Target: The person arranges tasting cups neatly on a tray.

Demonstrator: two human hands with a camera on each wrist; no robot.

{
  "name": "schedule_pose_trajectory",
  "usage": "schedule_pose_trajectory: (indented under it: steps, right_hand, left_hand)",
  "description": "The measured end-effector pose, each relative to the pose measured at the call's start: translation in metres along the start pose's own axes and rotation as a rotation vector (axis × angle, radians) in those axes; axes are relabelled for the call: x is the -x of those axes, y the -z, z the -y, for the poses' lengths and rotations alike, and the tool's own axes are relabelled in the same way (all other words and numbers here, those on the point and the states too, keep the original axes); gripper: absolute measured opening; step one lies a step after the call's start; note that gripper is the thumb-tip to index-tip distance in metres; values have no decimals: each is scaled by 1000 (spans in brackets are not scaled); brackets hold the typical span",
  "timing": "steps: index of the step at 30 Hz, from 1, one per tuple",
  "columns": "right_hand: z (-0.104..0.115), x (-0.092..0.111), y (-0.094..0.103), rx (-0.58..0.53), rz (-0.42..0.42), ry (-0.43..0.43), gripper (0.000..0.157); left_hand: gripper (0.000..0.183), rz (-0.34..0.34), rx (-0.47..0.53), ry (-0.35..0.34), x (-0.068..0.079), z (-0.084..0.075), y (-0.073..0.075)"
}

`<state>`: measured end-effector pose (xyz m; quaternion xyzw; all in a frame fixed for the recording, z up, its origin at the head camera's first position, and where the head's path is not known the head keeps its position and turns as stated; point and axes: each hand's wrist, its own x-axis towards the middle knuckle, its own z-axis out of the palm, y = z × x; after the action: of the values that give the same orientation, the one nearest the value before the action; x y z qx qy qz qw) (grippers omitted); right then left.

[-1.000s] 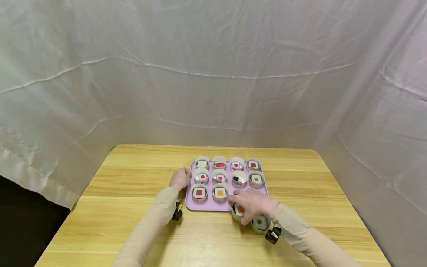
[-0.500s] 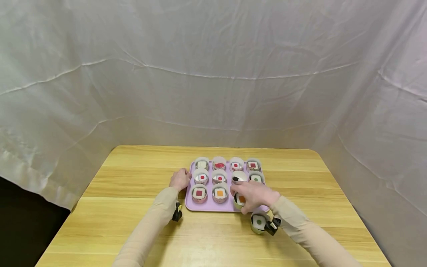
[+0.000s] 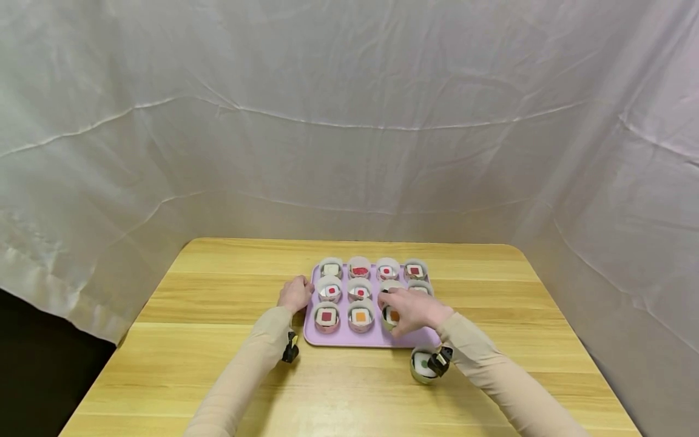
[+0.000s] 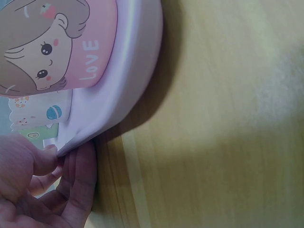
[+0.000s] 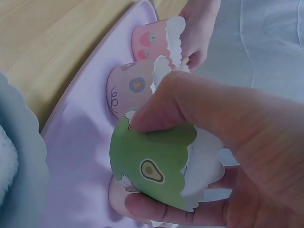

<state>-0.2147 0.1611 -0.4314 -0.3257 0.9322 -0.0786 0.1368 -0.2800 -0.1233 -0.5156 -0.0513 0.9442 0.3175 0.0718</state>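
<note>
My left hand (image 3: 295,293) pinches the left rim of a lilac tray (image 3: 338,338); in the left wrist view the thumb (image 4: 45,161) lies on top of the rim and the fingers curl below. Over the tray's front row, right of centre, my right hand (image 3: 413,308) grips a green paper baking cup (image 5: 154,154) with an avocado print and scalloped edge. Its thumb and fingers press on opposite sides. Inside that cup shows a white block with an orange centre (image 3: 394,315). The cup overlaps the tray in the right wrist view.
Several paper cups with white, coloured-centre blocks stand in rows on the tray, among them a pink cup (image 3: 326,318) and one with an orange-centred block (image 3: 360,317). Another green cup (image 3: 422,368) stands on the wooden table (image 3: 218,364) before the tray. Pale curtains (image 3: 349,152) surround the table.
My right hand has carried the green cup from the tray's front edge away from me, onto the front row's third place. The left hand stays on the rim.
</note>
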Motion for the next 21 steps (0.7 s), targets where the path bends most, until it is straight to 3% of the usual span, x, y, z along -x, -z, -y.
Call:
schedule_pose_trajectory:
  steps: [9, 21]
  right_hand:
    - [-1, -5, -2, -10, -21, -73, 56]
    - [3, -4, -5, 13, -59, -82, 57]
  left_hand:
    - [23, 6, 9, -3, -2, 2, -2]
    - [22, -3, 3, -8, 1, 0, 0]
